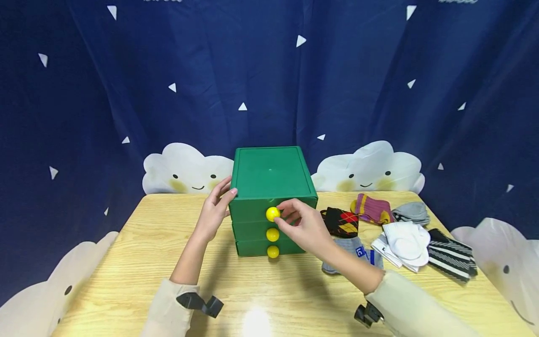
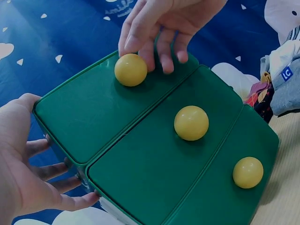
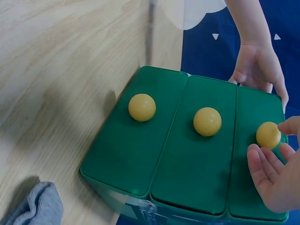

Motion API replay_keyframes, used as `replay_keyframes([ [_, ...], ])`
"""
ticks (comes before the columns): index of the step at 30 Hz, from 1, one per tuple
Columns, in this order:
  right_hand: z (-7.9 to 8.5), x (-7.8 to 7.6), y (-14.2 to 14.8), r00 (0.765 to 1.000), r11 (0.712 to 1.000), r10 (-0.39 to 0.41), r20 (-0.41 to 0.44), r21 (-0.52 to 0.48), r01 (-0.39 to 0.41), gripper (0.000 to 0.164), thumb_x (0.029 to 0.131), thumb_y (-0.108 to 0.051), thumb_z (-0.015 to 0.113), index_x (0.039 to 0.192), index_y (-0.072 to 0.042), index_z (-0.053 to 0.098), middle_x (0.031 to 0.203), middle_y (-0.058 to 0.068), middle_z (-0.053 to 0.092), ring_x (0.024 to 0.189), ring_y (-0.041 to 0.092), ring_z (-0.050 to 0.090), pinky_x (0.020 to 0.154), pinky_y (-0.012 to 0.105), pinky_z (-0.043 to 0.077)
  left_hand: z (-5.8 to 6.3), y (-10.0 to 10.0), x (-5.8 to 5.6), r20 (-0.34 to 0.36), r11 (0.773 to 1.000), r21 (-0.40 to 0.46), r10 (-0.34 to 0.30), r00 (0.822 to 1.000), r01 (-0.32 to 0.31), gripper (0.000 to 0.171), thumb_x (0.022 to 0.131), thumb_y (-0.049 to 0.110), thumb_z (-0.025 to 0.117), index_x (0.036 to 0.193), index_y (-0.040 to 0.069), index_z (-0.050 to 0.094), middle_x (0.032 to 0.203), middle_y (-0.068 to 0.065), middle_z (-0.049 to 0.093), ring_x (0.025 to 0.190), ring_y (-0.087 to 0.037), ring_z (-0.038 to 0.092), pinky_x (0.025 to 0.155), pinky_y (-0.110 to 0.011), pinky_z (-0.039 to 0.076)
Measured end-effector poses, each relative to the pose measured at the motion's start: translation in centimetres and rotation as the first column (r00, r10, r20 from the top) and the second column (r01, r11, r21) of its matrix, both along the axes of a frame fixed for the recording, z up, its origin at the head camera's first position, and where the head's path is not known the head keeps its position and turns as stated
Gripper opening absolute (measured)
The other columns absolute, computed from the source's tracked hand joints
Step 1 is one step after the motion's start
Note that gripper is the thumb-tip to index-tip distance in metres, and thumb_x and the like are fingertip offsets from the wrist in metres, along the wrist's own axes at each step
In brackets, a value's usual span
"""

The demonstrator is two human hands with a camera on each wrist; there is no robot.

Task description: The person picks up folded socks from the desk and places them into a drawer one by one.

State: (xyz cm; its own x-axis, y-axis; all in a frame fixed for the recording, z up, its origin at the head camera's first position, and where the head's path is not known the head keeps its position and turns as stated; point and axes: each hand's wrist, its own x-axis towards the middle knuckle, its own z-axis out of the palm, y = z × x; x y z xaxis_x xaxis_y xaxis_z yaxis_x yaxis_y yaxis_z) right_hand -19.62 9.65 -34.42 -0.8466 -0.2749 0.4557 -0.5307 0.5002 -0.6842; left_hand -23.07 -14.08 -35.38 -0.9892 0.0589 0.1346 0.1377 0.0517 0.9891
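Observation:
A green three-drawer box stands on the table, its fronts facing me. Each drawer carries a round yellow knob, and the fronts look pushed in. At the top knob, my right hand pinches with thumb and index finger; the other fingers are loosely bent beside it. The middle knob and bottom knob are untouched. My left hand rests against the box's left side, thumb near the upper front corner and fingers extended along the wall, as the left wrist view shows.
Right of the box lie socks: an argyle pair, a maroon pair, grey socks, white socks, black-and-white striped socks and light grey socks under my right forearm. A dark blue curtain hangs behind the table.

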Motion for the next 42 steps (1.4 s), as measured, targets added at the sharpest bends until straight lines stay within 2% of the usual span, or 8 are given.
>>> replay_keyframes([
  [6, -0.1, -0.2, -0.6, 0.999, 0.998, -0.013, -0.036, 0.062, 0.015, 0.028, 0.080, -0.022, 0.074, 0.105, -0.014, 0.062, 0.085, -0.002, 0.063, 0.071, 0.008, 0.061, 0.065, 0.025, 0.053, 0.1, 0.2, -0.1, -0.009, 1.000, 0.003, 0.000, 1.000, 0.001, 0.051, 0.096, 0.034, 0.048, 0.145, 0.024, 0.034, 0.146, -0.007, 0.036, 0.130, -0.026, 0.040, 0.100, -0.056, 0.039],
  [9, -0.2, -0.1, -0.9, 0.996, 0.994, -0.015, -0.091, 0.106, 0.025, 0.034, 0.078, -0.024, 0.076, 0.108, -0.014, 0.062, 0.083, -0.002, 0.061, 0.070, 0.009, 0.060, 0.065, 0.023, 0.052, 0.0, 0.2, 0.0, -0.006, 1.000, 0.011, 0.000, 1.000, 0.000, 0.052, 0.096, 0.033, 0.048, 0.145, 0.023, 0.033, 0.146, -0.008, 0.036, 0.130, -0.026, 0.040, 0.101, -0.056, 0.039],
  [14, -0.3, -0.1, -1.3, 0.984, 0.985, -0.002, -0.175, 0.170, 0.033, 0.030, 0.079, -0.021, 0.075, 0.106, -0.015, 0.063, 0.081, -0.002, 0.058, 0.068, 0.009, 0.058, 0.062, 0.019, 0.049, -0.1, 0.1, 0.0, -0.006, 1.000, 0.025, -0.005, 1.000, 0.005, 0.052, 0.097, 0.030, 0.047, 0.145, 0.022, 0.032, 0.146, -0.009, 0.035, 0.129, -0.027, 0.041, 0.100, -0.057, 0.039],
  [22, 0.2, 0.1, -1.3, 0.986, 0.968, 0.002, -0.164, 0.247, 0.039, 0.027, 0.080, -0.020, 0.074, 0.103, -0.015, 0.062, 0.079, -0.001, 0.057, 0.067, 0.010, 0.057, 0.060, 0.018, 0.047, 0.0, 0.0, 0.1, 0.003, 1.000, 0.017, -0.015, 1.000, 0.015, 0.052, 0.097, 0.033, 0.048, 0.145, 0.023, 0.032, 0.146, -0.007, 0.035, 0.131, -0.027, 0.040, 0.102, -0.057, 0.038],
  [26, 0.4, 0.6, -1.1, 0.987, 0.959, 0.006, -0.158, 0.282, 0.039, 0.027, 0.079, -0.021, 0.074, 0.102, -0.016, 0.061, 0.079, -0.001, 0.057, 0.066, 0.011, 0.056, 0.058, 0.017, 0.045, 0.0, -0.1, 0.0, 0.015, 1.000, 0.011, -0.017, 1.000, 0.017, 0.052, 0.096, 0.034, 0.048, 0.145, 0.025, 0.032, 0.147, -0.006, 0.035, 0.133, -0.026, 0.038, 0.102, -0.057, 0.037],
  [35, 0.6, 2.1, -0.8, 0.976, 0.934, 0.057, -0.211, 0.357, 0.022, 0.026, 0.080, -0.023, 0.073, 0.101, -0.016, 0.061, 0.079, -0.002, 0.059, 0.063, 0.007, 0.052, 0.055, 0.014, 0.042, 0.0, -0.3, -0.1, 0.031, 1.000, -0.001, -0.012, 0.999, 0.012, 0.052, 0.096, 0.036, 0.049, 0.144, 0.027, 0.033, 0.147, -0.004, 0.035, 0.134, -0.026, 0.036, 0.101, -0.056, 0.037],
  [42, 0.9, 3.4, -0.3, 0.951, 0.909, 0.144, -0.272, 0.416, -0.019, 0.027, 0.081, -0.025, 0.073, 0.102, -0.014, 0.060, 0.087, -0.003, 0.063, 0.069, 0.006, 0.057, 0.059, 0.012, 0.046, 0.1, -0.2, -0.1, 0.026, 1.000, 0.011, -0.019, 0.999, 0.019, 0.052, 0.096, 0.034, 0.049, 0.145, 0.026, 0.033, 0.147, -0.006, 0.035, 0.132, -0.026, 0.038, 0.101, -0.055, 0.038],
])
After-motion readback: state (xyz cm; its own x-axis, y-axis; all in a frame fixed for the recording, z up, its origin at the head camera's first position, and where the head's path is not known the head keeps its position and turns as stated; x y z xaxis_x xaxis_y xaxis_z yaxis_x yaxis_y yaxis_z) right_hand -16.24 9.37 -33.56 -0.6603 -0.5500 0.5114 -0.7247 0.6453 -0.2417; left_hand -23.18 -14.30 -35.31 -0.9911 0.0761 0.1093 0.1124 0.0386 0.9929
